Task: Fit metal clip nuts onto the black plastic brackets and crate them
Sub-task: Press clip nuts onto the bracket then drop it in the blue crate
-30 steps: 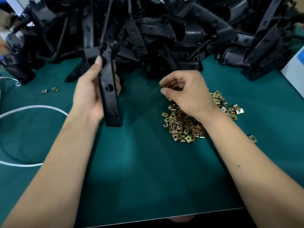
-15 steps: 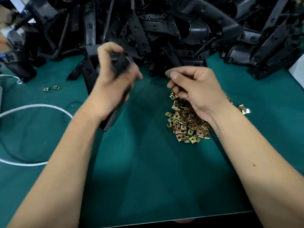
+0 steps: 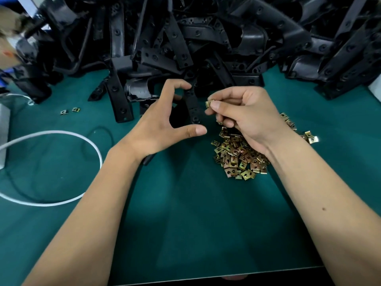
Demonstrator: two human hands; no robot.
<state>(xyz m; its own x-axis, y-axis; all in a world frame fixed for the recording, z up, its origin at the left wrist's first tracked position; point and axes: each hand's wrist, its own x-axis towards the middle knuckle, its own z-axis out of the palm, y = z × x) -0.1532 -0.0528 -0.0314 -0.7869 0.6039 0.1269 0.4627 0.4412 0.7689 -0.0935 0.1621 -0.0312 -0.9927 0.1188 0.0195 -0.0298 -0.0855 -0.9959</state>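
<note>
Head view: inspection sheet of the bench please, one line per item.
Surface: green mat, bare in front of the arms.
Job's things: held bracket upright between the hands; clip nut beside its right edge, not yet fitted; clip nut pile under the right wrist; bracket heap across the back. No crate seen.
Clutter: two stray clip nuts at left.
Grippers: left hand holds the bracket, forefinger and thumb curled round it; right hand pinches the clip nut.
Cables: white cable and thin black cable looped at left.
Surroundings: grey box at the left edge; the rest too blurred to tell.
</note>
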